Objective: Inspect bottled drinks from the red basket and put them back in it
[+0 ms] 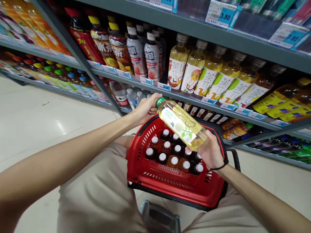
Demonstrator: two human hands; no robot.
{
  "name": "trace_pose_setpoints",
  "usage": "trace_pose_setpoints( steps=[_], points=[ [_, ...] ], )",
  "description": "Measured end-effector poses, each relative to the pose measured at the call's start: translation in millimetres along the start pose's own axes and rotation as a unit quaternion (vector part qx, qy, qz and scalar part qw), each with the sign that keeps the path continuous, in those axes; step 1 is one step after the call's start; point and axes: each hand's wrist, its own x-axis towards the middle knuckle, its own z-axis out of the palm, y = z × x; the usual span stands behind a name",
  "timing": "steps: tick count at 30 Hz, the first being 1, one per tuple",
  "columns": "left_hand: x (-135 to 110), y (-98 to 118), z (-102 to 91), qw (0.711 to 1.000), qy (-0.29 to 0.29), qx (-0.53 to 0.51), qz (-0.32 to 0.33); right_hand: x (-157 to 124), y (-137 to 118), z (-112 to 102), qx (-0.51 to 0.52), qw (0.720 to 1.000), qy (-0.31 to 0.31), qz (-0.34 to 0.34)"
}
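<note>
A clear bottle of pale yellow drink [181, 124] with a green cap and a whitish label lies tilted between my two hands. At its cap end, my left hand [147, 108] has its fingers closed round the cap and neck. My right hand [210, 150] grips the bottle's base, with the thumb on top. Below the bottle, a red shopping basket [167, 186] sits between my knees. Inside it stand rows of dark and amber bottles [174, 160] with white caps, some of them hidden by the held bottle and my right hand.
Ahead, a grey shelf [194, 98] carries yellow tea bottles [194, 74], peach drink bottles [152, 58] and brown tea bottles [120, 48]. More bottles [65, 77] line the lower left shelf. A grey stool-like object [159, 216] is under the basket. Pale tiled floor [41, 113] extends left.
</note>
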Motion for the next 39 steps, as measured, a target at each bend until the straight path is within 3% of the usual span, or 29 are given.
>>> trace_pose_setpoints(
  steps=[4,7,9,13,16,18,22,23,25,28,30,35,39],
  points=[
    [5,-4,-2.3,0.998,0.017,0.048,0.028,6,-5,-10,-0.085,0.986,0.091,-0.107],
    [12,-9,-4.4,0.993,0.044,0.101,0.035,3,-12,-19,-0.182,0.963,0.088,-0.181],
    [18,-13,-6.3,0.985,0.068,0.153,0.046,-2,-16,-24,-0.27,0.929,0.081,-0.241],
    [26,-24,-10.6,0.977,0.063,0.2,0.048,-7,-19,-32,-0.406,0.829,0.075,-0.376],
    [30,-30,-13.2,0.977,0.046,0.202,0.046,-5,-20,-39,-0.481,0.761,0.048,-0.433],
    [31,-32,-14.1,0.977,0.046,0.202,0.046,-2,-22,-45,-0.54,0.698,0.012,-0.47],
    [33,-32,-17.0,0.974,0.047,0.215,0.046,5,-28,-55,-0.633,0.542,-0.07,-0.548],
    [33,-32,-18.7,0.972,0.044,0.224,0.052,6,-29,-56,-0.646,0.513,-0.08,-0.56],
    [35,-34,-23.1,0.966,0.035,0.247,0.071,7,-30,-58,-0.658,0.483,-0.089,-0.571],
    [37,-37,-29.8,0.957,0.027,0.273,0.088,8,-29,-58,-0.664,0.484,-0.087,-0.564],
    [38,-39,-32.2,0.955,0.025,0.284,0.086,9,-28,-59,-0.657,0.509,-0.08,-0.55],
    [33,-37,-30.2,0.946,0.008,0.306,0.106,10,-23,-59,-0.606,0.609,-0.051,-0.508],
    [31,-35,-27.5,0.954,0.005,0.292,0.066,9,-16,-56,-0.536,0.707,0.007,-0.462]
  ],
)
